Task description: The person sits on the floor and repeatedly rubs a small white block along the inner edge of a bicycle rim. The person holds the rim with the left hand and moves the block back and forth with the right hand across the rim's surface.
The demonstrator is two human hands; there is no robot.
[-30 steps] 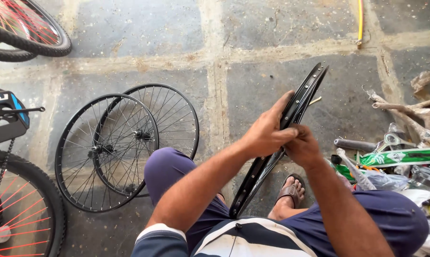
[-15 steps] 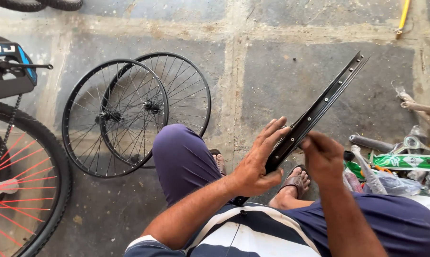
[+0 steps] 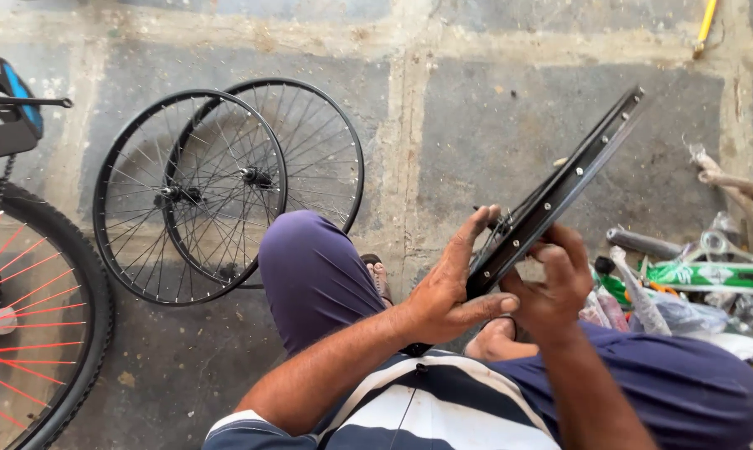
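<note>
A black bicycle wheel rim (image 3: 572,179) stands edge-on between my knees, tilted up to the right, its row of spoke holes facing me. My left hand (image 3: 451,287) cups the rim's near part from the left, thumb across its lower edge. My right hand (image 3: 551,287) grips the rim from the right, fingers curled over its channel. Thin spokes show behind the rim near my left fingers. I sit on the stone floor in purple trousers and a striped shirt.
Two black spoked wheels (image 3: 189,196) lie overlapping on the floor at left. A bicycle tyre with red spokes (image 3: 27,325) fills the lower left. Green bicycle frame parts and plastic wrapping (image 3: 701,279) are piled at right. A yellow rod (image 3: 706,23) lies top right.
My head has tilted down, shifting the view. The rim has swung lower and nearer to my lap, and both hands have slid down it and regripped near its lower part.
</note>
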